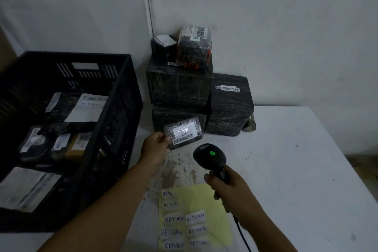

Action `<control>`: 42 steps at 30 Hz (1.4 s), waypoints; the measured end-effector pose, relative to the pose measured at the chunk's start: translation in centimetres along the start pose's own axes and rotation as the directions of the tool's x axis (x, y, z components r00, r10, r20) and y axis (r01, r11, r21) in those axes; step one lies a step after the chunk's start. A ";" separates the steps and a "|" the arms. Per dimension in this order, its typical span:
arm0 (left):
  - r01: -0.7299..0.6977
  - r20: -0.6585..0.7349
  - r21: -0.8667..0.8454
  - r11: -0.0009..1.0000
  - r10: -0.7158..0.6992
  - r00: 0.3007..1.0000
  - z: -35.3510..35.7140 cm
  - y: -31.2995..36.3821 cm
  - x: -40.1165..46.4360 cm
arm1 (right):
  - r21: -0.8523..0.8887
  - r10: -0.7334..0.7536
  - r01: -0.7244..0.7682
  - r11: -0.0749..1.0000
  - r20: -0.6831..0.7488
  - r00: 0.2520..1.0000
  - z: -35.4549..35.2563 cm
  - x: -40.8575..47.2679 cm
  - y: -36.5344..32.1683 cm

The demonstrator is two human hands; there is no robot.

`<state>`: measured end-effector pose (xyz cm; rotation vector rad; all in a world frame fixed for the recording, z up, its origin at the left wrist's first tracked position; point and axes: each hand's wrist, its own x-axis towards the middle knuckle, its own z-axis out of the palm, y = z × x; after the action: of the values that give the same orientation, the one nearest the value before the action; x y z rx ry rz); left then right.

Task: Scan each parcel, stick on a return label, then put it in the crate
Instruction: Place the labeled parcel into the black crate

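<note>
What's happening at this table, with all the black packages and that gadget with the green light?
A person is scanning returned parcels. The left hand holds up a small black-wrapped parcel, barcode facing the handheld barcode scanner gripped in the right hand; its green light is on. No return label is on this parcel yet. A yellow sheet of handwritten RETURN stickers lies on the white table. The black crate on the left already holds labelled parcels, and more wrapped parcels are stacked by the wall.
</note>
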<state>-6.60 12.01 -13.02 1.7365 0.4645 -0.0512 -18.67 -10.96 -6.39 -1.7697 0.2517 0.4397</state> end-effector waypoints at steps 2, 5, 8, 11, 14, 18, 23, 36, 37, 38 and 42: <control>-0.003 -0.008 0.008 1.000 0.004 1.000 0.0 0.1 -0.1 | -0.020 -0.026 0.026 0.999 -0.043 0.999 0.7 -0.1 0.1; -0.002 0.001 0.012 1.000 0.002 1.000 -0.1 0.2 -0.1 | -0.047 -0.039 0.036 0.998 -0.069 0.997 1.4 -0.4 0.2; -0.017 0.008 0.000 1.000 0.017 1.000 -0.2 0.0 0.1 | -0.015 -0.035 0.034 0.999 -0.072 0.997 1.5 -0.7 0.2; -0.026 -0.002 0.000 1.000 0.026 1.000 -0.3 -0.2 0.2 | -0.010 -0.037 0.037 0.999 -0.065 0.997 1.5 -1.0 0.1; -0.012 -0.008 0.020 1.000 0.012 1.000 -0.3 -0.3 0.5 | 0.019 -0.031 0.032 0.999 -0.056 0.998 1.4 -1.3 -0.1; -0.002 -0.042 0.015 1.000 0.003 0.999 -0.4 -0.7 0.9 | 0.043 -0.024 0.026 0.999 -0.054 0.998 1.4 -1.7 -0.3; 0.050 -0.063 -0.044 0.998 -0.053 0.997 -0.5 -1.6 1.4 | 0.035 -0.027 0.029 0.999 -0.056 0.998 1.4 -1.9 -0.3; 0.082 -0.067 -0.012 0.997 -0.083 0.994 -0.7 -2.6 1.6 | -0.099 -0.048 0.032 0.995 -0.168 0.985 1.2 -0.4 1.7; 0.099 -0.072 -0.013 0.995 -0.100 0.992 -0.6 -2.9 1.4 | -0.132 -0.048 0.019 0.991 -0.220 0.974 0.9 0.3 2.5; 0.119 -0.072 -0.010 0.993 -0.119 0.990 -0.6 -3.3 1.3 | -0.166 -0.047 0.001 0.986 -0.271 0.961 0.5 1.0 3.3; 0.181 -0.080 0.096 0.979 -0.174 0.982 -0.7 -5.3 0.4 | -0.328 -0.007 -0.155 0.932 -0.445 0.896 -1.7 4.2 7.0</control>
<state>-8.13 13.55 -17.94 1.7982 0.6794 -0.1438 -17.39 -14.08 -14.02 -2.2160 0.5940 0.1325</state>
